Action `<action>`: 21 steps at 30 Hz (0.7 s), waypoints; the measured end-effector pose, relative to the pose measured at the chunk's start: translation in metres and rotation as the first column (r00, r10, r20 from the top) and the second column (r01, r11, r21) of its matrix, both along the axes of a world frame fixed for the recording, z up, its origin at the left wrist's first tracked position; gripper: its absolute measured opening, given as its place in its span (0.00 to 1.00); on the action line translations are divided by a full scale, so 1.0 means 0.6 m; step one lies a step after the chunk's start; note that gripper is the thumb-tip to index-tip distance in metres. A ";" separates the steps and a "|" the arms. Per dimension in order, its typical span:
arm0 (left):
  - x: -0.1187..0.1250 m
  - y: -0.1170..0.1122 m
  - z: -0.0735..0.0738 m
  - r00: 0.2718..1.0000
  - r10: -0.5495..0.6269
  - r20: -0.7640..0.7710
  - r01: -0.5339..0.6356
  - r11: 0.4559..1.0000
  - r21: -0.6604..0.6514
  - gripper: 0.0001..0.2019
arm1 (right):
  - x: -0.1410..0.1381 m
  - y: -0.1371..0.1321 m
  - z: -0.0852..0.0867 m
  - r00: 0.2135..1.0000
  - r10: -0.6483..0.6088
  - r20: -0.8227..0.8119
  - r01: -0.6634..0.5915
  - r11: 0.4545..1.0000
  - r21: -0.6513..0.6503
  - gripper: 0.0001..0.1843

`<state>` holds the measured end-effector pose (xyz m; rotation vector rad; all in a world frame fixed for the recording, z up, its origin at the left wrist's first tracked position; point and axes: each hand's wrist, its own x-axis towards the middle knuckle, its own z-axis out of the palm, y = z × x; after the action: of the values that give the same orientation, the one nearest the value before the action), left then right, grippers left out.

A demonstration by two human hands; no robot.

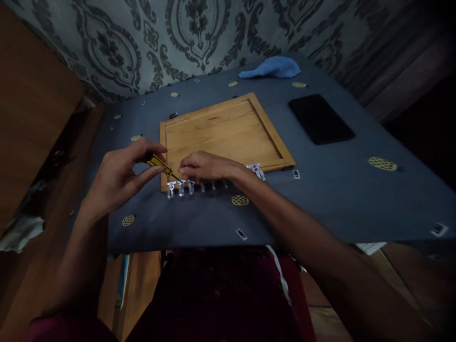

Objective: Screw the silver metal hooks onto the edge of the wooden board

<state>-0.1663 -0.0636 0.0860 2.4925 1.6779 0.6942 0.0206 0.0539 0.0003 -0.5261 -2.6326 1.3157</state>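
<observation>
My left hand (119, 175) pinches a screwdriver (156, 162) with a yellow and black handle, its shaft slanting down to the right. Its tip meets a silver rail of hooks (181, 189) along the near edge of a framed wooden board (221, 133). Several hooks hang from that rail over the board's edge. My right hand (210, 166) lies over the board's near side, fingers bent and pressed together beside the screwdriver tip. Whatever is under those fingers is hidden. My right forearm covers part of the rail, whose right end (257, 171) shows beyond it.
A dark blue cloth with pineapple prints (320, 199) covers the table. Right of the board lies a black phone or tablet (320, 118). A blue cloth (272, 67) sits crumpled at the back, before a patterned curtain (199, 28). Wooden furniture (35, 109) stands at the left.
</observation>
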 end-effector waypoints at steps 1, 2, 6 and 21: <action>-0.001 -0.002 0.000 1.000 0.014 0.012 -0.014 1.000 0.006 0.15 | 0.000 0.000 0.000 1.000 0.000 -0.002 0.000 1.000 -0.001 0.13; -0.002 -0.005 0.000 0.999 0.037 0.030 -0.037 0.999 0.017 0.15 | 0.001 0.000 0.001 1.000 0.003 -0.004 -0.003 1.000 -0.005 0.13; -0.001 -0.015 0.005 0.987 0.112 0.118 -0.122 0.989 0.084 0.14 | 0.003 -0.001 0.002 1.000 0.010 -0.007 -0.011 1.000 -0.011 0.14; 0.012 -0.016 -0.010 0.992 0.123 0.014 -0.124 0.990 0.063 0.12 | 0.003 -0.003 0.009 1.000 0.006 0.017 -0.006 1.000 0.006 0.13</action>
<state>-0.1593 -0.0732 0.0799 2.4382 1.8483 0.7827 0.0226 0.0522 0.0057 -0.5315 -2.6525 1.3110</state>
